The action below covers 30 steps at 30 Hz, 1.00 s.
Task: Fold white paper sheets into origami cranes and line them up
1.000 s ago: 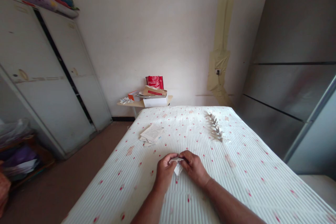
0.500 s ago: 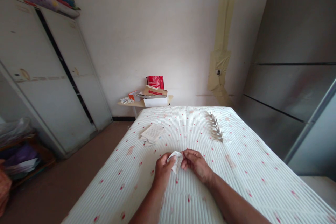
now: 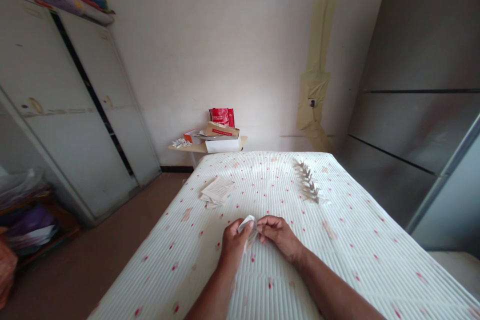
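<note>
White paper (image 3: 252, 233) has turned more edge-on, near-centre over the bed (image 3: 168, 270), pinched in the left hand (image 3: 232, 241), right hand (image 3: 279, 236) fingertips by its right edge, grip unclear; I'd steady left, work the edge lightly.

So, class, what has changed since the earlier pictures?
The folded paper has shifted slightly left and turned, held in the left hand. The right hand is now at its right edge; contact is unclear. The paper stack and row of folded pieces stayed put.
</note>
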Tool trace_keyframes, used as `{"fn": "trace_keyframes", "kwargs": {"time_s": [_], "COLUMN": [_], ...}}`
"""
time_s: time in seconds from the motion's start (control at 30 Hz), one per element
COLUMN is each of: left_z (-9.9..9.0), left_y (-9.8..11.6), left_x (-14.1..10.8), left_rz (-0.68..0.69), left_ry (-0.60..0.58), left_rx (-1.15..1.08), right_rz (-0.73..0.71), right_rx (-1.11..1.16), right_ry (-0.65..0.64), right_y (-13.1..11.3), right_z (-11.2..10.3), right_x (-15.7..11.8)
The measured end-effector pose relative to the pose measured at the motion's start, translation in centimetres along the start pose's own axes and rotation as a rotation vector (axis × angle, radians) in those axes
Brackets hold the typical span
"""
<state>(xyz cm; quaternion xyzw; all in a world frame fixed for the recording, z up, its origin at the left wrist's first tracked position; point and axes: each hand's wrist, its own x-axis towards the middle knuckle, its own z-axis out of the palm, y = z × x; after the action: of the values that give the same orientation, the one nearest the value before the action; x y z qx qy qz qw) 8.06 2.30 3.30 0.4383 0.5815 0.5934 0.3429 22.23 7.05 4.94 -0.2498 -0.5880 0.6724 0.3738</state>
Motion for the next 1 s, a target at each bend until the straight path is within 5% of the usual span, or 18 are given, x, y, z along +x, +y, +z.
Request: {"fn": "trace_keyframes", "kwargs": {"time_s": [1.0], "left_z": [0.16], "left_y": [0.41], "left_x": [-0.41], "left_rz": [0.117], "left_ry": [-0.174], "left_rx": [0.116], "right_rz": [-0.039], "right_rx": [-0.026], "right_ry": [0.033], "right_y": [-0.08], "right_z": [-0.11], "right_x": [-0.04]}}
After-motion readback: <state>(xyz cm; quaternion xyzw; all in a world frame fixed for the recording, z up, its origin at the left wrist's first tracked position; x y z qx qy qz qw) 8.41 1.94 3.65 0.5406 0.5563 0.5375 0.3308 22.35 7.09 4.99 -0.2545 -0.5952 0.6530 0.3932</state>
